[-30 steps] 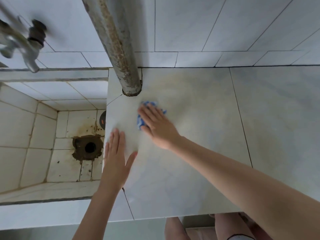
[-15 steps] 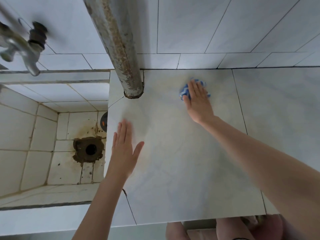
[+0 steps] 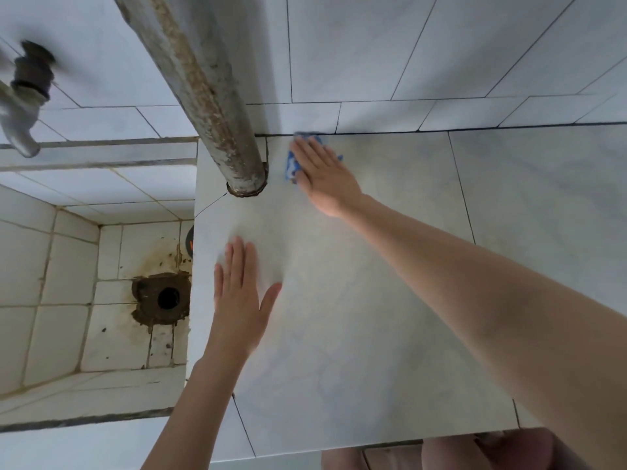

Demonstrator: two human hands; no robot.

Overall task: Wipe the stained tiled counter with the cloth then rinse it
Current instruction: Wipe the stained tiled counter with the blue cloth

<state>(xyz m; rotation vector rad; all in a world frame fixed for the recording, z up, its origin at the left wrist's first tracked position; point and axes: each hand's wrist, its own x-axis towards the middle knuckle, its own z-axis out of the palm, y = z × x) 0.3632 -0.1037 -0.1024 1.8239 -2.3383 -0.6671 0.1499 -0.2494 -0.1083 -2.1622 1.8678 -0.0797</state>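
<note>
A blue and white cloth (image 3: 291,163) lies at the back of the pale tiled counter (image 3: 390,300), right beside the rusty pipe. My right hand (image 3: 322,171) presses flat on the cloth with straight fingers, and the fingertips reach the wall joint. Most of the cloth is hidden under the palm. My left hand (image 3: 239,296) rests flat on the counter near its left edge, fingers straight, holding nothing. The tile shows a faint yellowish stain around both hands.
A corroded vertical pipe (image 3: 217,96) enters the counter at the back left. Left of the counter drops a tiled sink basin (image 3: 61,286) with a rust-stained drain hole (image 3: 168,297). A metal tap (image 3: 20,106) sticks out above the basin. The tiled wall closes the back.
My right hand has slid the cloth left along the back of the counter to just beside the pipe. Before that it swept from the middle to the back right. The left hand stayed flat.
</note>
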